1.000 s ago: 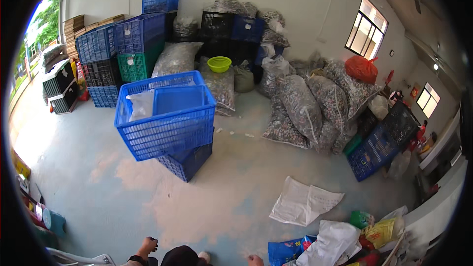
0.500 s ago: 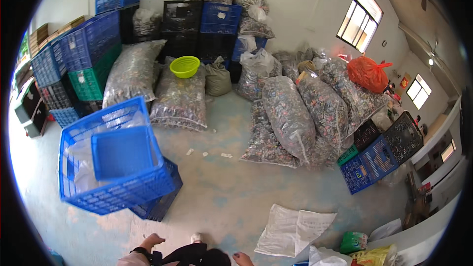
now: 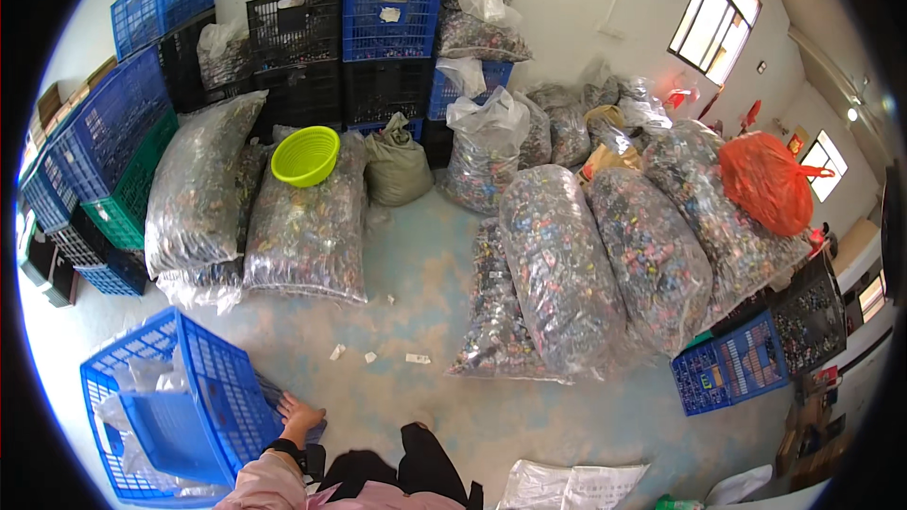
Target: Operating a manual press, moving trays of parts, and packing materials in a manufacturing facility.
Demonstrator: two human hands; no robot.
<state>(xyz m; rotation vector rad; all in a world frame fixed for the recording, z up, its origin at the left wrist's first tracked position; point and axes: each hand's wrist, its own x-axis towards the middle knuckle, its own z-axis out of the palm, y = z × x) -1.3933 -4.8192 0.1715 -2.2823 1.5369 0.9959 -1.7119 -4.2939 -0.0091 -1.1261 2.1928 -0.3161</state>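
Observation:
My left hand reaches out at the lower left, its fingers stretched and holding nothing. It is beside the right side of a large blue plastic crate; whether the fingertips touch it is hard to tell. Inside that crate sits a smaller blue tub, with whitish plastic bags around it. Behind my hand, part of another dark blue crate shows below the large one. On my left wrist is a black band. My right hand is out of view.
Big clear sacks of small mixed pieces lie at the right. More sacks lean left of centre, one topped by a lime-green basin. Stacked crates line the wall. A white woven sack lies flat on the floor.
I have moved closer to the sacks, and the large blue crate now sits lower left in view. My left hand has come up beside it; my right hand has left the view.

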